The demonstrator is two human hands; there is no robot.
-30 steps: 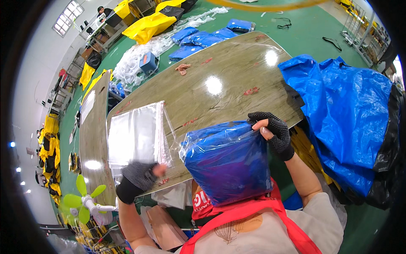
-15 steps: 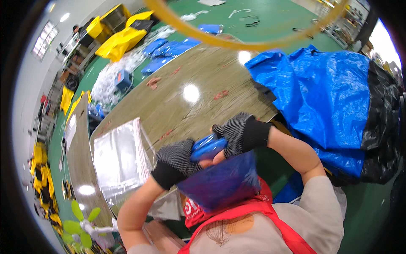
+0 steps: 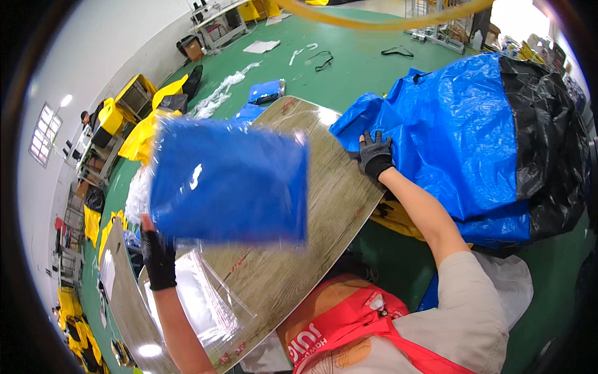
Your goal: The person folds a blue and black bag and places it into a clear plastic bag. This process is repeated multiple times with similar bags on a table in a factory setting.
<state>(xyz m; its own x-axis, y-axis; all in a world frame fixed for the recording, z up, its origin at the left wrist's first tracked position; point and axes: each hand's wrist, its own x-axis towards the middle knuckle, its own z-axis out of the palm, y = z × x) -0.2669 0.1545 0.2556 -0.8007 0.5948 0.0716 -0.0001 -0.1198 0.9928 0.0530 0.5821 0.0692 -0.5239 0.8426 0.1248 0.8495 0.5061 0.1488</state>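
Note:
My left hand [image 3: 159, 252], in a dark fingerless glove, grips the lower left corner of a flat blue packet [image 3: 230, 184] in shiny clear plastic. Its thumb lies along the packet's edge; the other fingers are hidden. The packet is held up over the table and blurred by motion. On the right, my right hand [image 3: 375, 153], gloved the same way, rests with spread fingers on the near left edge of a big blue sack [image 3: 461, 137] with a black end section. Beneath the packet, a stack of clear plastic bags [image 3: 199, 302] lies on the wood-patterned table [image 3: 280, 280].
Other blue packets [image 3: 266, 91] lie on the green floor beyond the table's far end. White scraps [image 3: 221, 90] and black straps [image 3: 324, 60] are scattered there. Yellow bags [image 3: 140, 137] are heaped at the left. A yellow hoop [image 3: 386, 23] crosses the top of view.
Both hands held the blue packet close to my body before. My left hand has since carried it up and left, spread flat. My right hand let go and moved onto the blue sack.

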